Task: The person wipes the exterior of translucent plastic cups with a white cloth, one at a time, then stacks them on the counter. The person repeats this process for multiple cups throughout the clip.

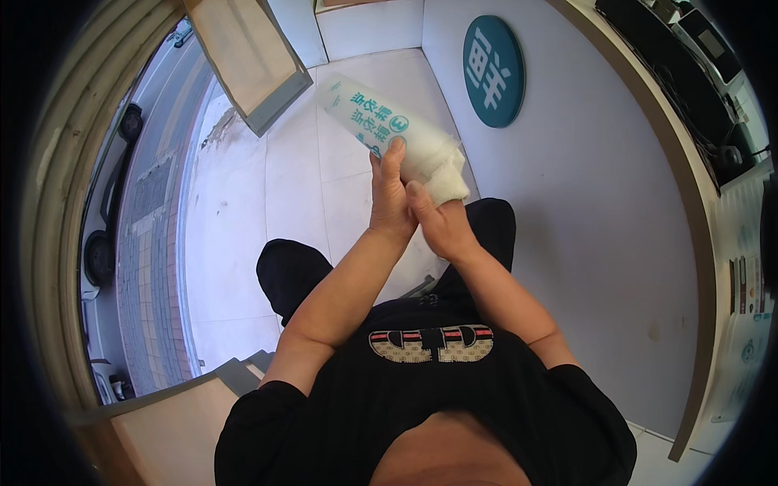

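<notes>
A long translucent plastic cylinder (419,143) with teal print, perhaps a stack of cups, slants in front of me above the floor. My left hand (389,197) grips it from below, with the thumb lying along its printed side. At its nearer right end is a pale cream cloth (448,177), bunched up against the plastic. My right hand (445,226) holds this cloth, its thumb upward and its other fingers partly hidden by the cloth. Both wrists are close together, just above my knees.
A pale counter front (583,200) with a round teal sign (493,71) rises on my right. Electronic devices (708,45) and cables sit on the counter. At the upper left stands a wooden panel (246,54) with a grey edge. Parked cars (100,258) line the street beyond the tiled floor (237,243).
</notes>
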A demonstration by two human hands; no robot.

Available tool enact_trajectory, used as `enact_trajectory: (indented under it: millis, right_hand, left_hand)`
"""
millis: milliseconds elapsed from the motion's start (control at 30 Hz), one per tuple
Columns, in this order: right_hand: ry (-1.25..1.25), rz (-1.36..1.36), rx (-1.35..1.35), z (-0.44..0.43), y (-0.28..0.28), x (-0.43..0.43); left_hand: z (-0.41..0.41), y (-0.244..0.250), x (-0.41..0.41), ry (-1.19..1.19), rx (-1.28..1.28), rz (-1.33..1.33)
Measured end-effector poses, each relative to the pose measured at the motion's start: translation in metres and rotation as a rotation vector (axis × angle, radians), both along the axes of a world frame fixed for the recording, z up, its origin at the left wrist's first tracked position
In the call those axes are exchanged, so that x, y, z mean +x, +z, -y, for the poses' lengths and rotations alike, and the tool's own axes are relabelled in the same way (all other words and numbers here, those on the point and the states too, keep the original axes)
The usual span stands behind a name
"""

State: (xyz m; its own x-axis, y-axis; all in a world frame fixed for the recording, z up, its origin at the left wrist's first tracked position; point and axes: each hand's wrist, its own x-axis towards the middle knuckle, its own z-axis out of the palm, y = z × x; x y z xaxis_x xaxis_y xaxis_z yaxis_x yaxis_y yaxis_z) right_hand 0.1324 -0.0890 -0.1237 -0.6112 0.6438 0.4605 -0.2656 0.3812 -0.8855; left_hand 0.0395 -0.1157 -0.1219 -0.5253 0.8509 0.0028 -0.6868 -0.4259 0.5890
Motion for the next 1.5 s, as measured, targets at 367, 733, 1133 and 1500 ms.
enact_trajectory:
  millis: [367,733,1133,1500]
  right_hand:
    - [-0.132,0.03,0.09,-0.01,0.004,0.007]
    - [0.26,0.126,-0.306,-0.001,-0.012,0.032]
    - [-0.207,0.179,0.496,-0.007,0.006,0.032]
    - [-0.348,0.291,0.775,0.013,-0.032,0.029]
  left_hand:
    - [0.008,-0.005,-0.008,-0.141,0.047,-0.123]
    - [0.019,-0.027,-0.008,-0.17,-0.075,-0.038]
    - [0.029,-0.029,-0.009,-0.248,0.114,-0.028]
    - [0.034,-0.012,-0.001,-0.04,-0.14,0.098]
